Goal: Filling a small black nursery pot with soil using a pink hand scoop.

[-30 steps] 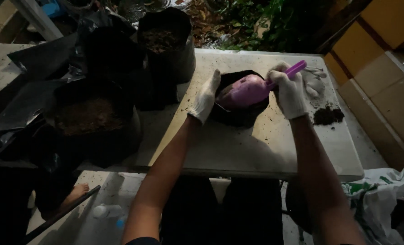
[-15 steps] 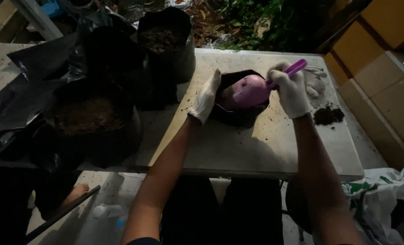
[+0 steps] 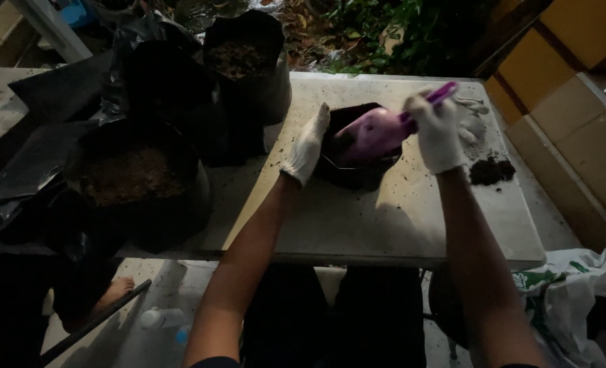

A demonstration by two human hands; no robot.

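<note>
— What do we have in the grip on each side?

— Our right hand point(image 3: 437, 136), in a white knit glove, is closed around the thin handle of a purple scoop point(image 3: 378, 131). The scoop is smooth plastic, its rounded bowl tipped down into the mouth of a small black grow bag point(image 3: 354, 170). Our left hand point(image 3: 306, 146), gloved the same, lies flat against the bag's left side, fingers straight and pressed to the soft wall; it clasps nothing that we can see.

— And where does the bag sit?

— On the pale table point(image 3: 384, 225), near its far middle. The table top is flat, hard and speckled with dark crumbs. The bag is floppy plastic with a wrinkled rim, and what lies inside it under the scoop we cannot tell.

— What lies around it?

— Just to the right of our right hand, a small heap of dark soil point(image 3: 491, 170) rests on the table, loose and grainy. Behind that hand lies another white glove point(image 3: 472, 119), limp and crumpled. To the left stand bigger black bags: a tall one point(image 3: 248, 75) filled with coarse brown mix, and a wide, squat one point(image 3: 136, 180) holding the same lumpy material. Below the table's right corner a crinkled white sack point(image 3: 575, 286) with green print slumps on the floor.
</note>
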